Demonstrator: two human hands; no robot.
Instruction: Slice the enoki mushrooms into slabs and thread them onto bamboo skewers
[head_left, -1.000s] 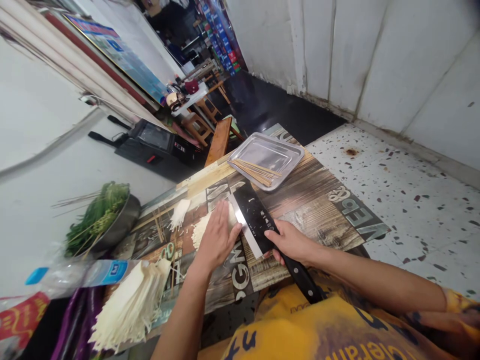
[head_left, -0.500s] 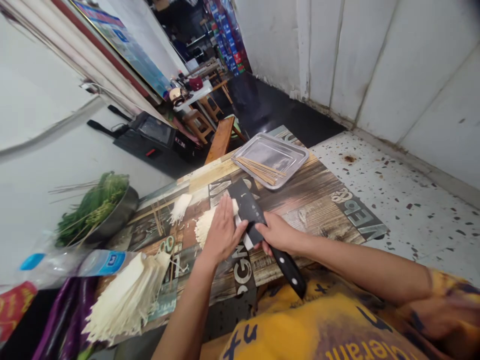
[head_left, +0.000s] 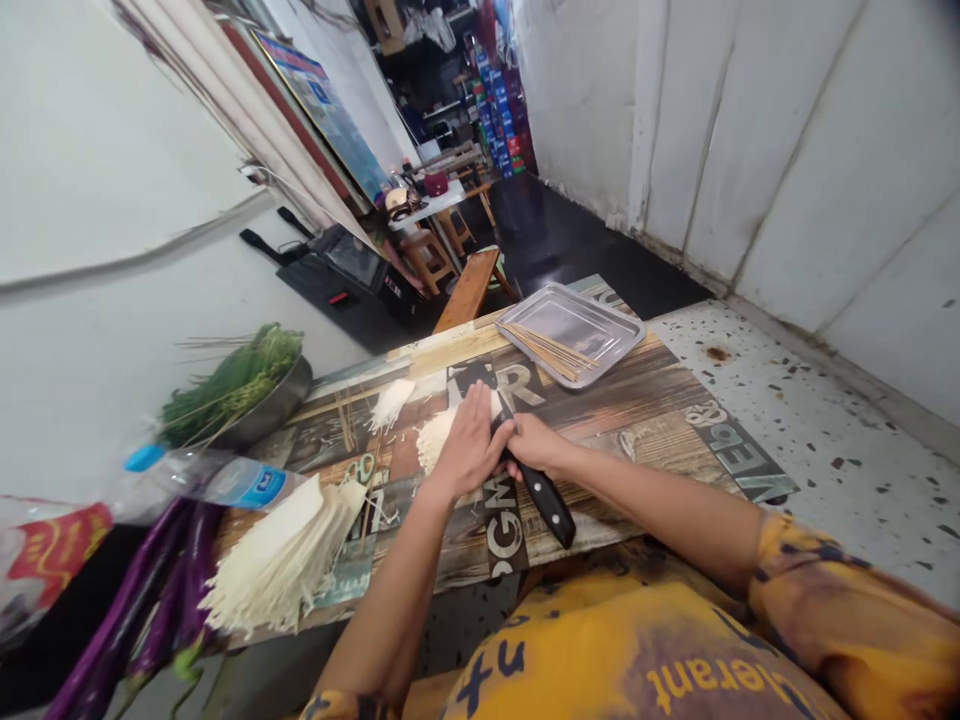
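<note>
Tabletop (head_left: 637, 465) with knife (head_left: 550, 505), perhaps enoki (head_left: 433, 440)

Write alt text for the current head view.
The person's right hand grips a knife beside the left hand, lying flat over white shredded food on a patterned table. A metal tray of sticks sits beyond; a bowl of greens stands left.

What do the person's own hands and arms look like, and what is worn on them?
The left hand and right hand wear no gloves, and no ring or watch shows. The forearms are bare too. The right sleeve is yellow-orange with dark bluish patches; of the left sleeve only a similarly patterned edge shows.
</note>
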